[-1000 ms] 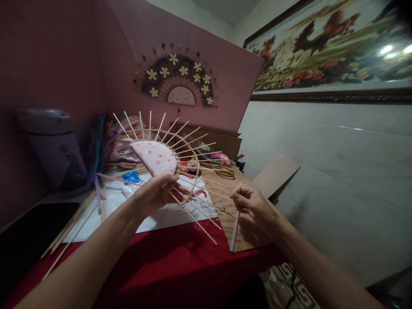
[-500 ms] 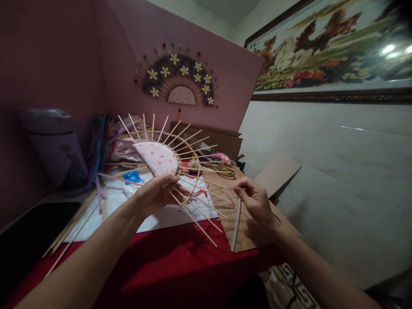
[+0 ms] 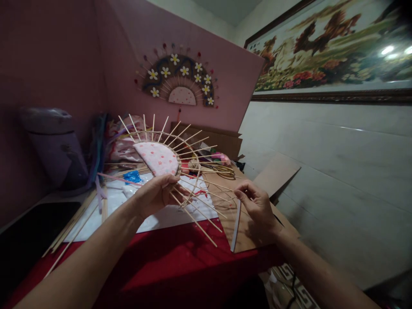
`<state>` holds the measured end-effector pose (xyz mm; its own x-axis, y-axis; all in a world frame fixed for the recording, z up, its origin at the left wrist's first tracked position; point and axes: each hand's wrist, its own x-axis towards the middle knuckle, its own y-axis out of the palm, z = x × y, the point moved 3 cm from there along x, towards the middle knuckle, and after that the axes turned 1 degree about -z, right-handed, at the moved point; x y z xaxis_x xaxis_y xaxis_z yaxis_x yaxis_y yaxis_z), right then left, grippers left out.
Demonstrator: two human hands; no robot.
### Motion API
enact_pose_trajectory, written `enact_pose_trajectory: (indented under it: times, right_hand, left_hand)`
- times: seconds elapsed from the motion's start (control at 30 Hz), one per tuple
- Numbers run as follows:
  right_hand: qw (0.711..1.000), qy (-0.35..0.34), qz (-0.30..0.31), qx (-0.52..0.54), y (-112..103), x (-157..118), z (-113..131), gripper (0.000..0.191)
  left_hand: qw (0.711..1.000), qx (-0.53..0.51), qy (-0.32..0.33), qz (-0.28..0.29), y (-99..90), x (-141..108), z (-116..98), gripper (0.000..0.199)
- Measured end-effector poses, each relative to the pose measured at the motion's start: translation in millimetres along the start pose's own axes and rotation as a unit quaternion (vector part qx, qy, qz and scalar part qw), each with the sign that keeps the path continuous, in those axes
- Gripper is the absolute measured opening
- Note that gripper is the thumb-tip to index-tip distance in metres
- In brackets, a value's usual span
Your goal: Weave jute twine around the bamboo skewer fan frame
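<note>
A half-round piece [image 3: 157,159] covered in pink spotted cloth has several thin sticks fanning out from its curved edge, with a ring of brown cord woven across them. My left hand [image 3: 164,195] grips its lower end, thumb on the cloth side and fingers behind the sticks. To the right, my right hand [image 3: 252,199] pinches something thin at the tip of one stick. It looks like cord, though the fingers partly hide it. A loose loop of cord hangs between the sticks and my right hand.
Loose sticks [image 3: 72,225] and a blue packet [image 3: 131,176] lie on white paper [image 3: 189,214] over a red cloth [image 3: 154,262]. A purple container [image 3: 58,150] stands left. A finished-looking flowered fan [image 3: 183,71] hangs on the pink board behind. Cardboard [image 3: 251,231] lies right.
My right hand has shifted very slightly right and down, still pinching. My left hand and the half-round piece look unmoved.
</note>
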<state>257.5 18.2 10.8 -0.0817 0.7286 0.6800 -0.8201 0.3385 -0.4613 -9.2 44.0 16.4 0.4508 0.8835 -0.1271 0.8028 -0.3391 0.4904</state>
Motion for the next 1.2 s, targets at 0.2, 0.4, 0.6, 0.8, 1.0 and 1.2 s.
enact_pose_trajectory:
  times: [0.2, 0.4, 0.6, 0.8, 1.0, 1.2]
  right_hand:
    - [0.996, -0.072, -0.032, -0.029, -4, 4, 10, 0.009]
    - [0.993, -0.069, -0.071, -0.071, 0, 12, 13, 0.011]
    - [0.992, -0.044, -0.094, -0.074, 6, 19, 13, 0.014]
    - [0.994, -0.012, -0.096, -0.052, 11, 20, 9, 0.015]
    - [0.989, -0.025, -0.137, -0.045, 9, 10, 3, 0.013]
    - [0.995, -0.006, -0.096, -0.040, 22, 7, -6, 0.013]
  left_hand:
    - [1.000, 0.002, -0.003, 0.019, -2.2, 2, 2, 0.015]
    - [0.999, 0.012, -0.011, 0.034, -3.9, 3, 5, 0.017]
    - [0.998, 0.032, -0.019, 0.043, -4.7, 4, 8, 0.017]
    - [0.999, 0.020, -0.024, 0.041, -2.8, 1, 7, 0.019]
    - [0.999, -0.008, -0.028, 0.021, -3.3, 2, 4, 0.021]
    - [0.999, -0.023, -0.035, 0.025, -3.6, 1, 4, 0.021]
